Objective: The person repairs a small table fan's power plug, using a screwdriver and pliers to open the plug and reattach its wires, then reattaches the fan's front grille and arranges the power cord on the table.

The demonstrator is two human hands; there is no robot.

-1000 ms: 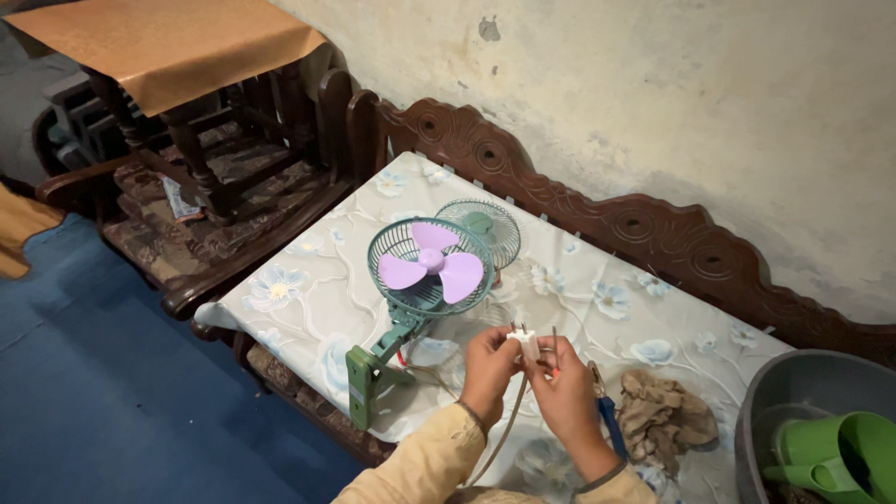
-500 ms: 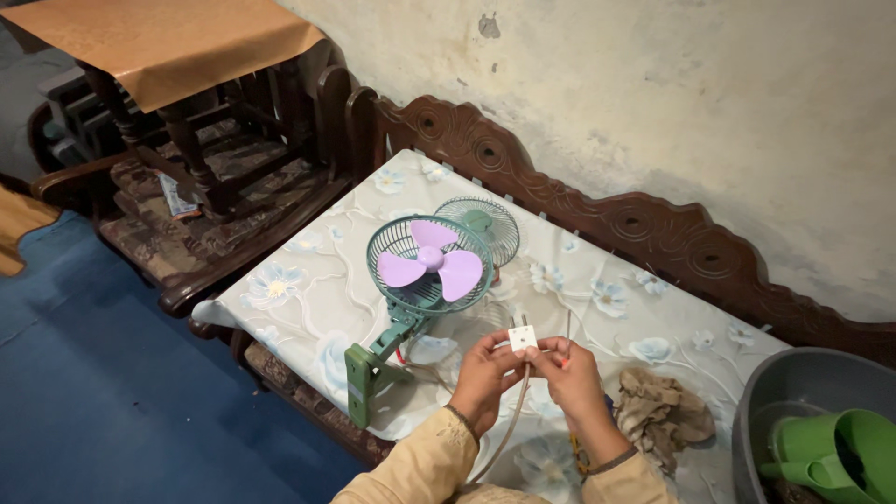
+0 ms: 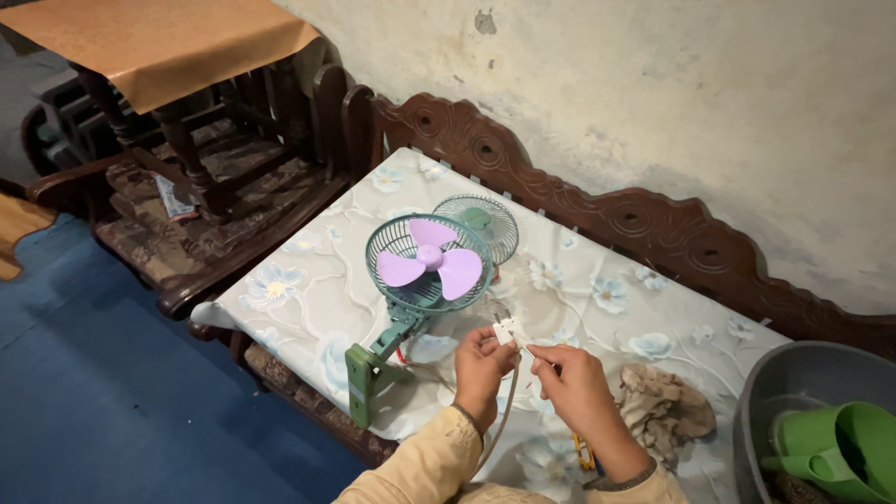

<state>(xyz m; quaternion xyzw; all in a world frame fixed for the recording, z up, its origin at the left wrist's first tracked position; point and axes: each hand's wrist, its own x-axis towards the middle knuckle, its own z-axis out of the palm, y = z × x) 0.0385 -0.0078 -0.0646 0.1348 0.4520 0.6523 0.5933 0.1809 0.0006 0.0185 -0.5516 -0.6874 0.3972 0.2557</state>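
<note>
Small white switch block (image 3: 505, 330), pinched at fingertip level by the left hand (image 3: 481, 366), above the flowered tablecloth (image 3: 308, 280) just right of the green fan (image 3: 425, 271). Held lower and nearer the fan's stand than half a second ago. Right hand (image 3: 571, 381) closed on a thin tool (screwdriver or wire, cannot tell which), tip touching the block; earlier both hands clasped it from either side. Cable (image 3: 504, 420) trailing down between the wrists. Loose fan grille (image 3: 481, 224) behind the fan, unmoved. Crumpled brown rag (image 3: 667, 411) near the right wrist; grey tub (image 3: 775, 392) with green watering can (image 3: 835, 448) at the far right.
</note>
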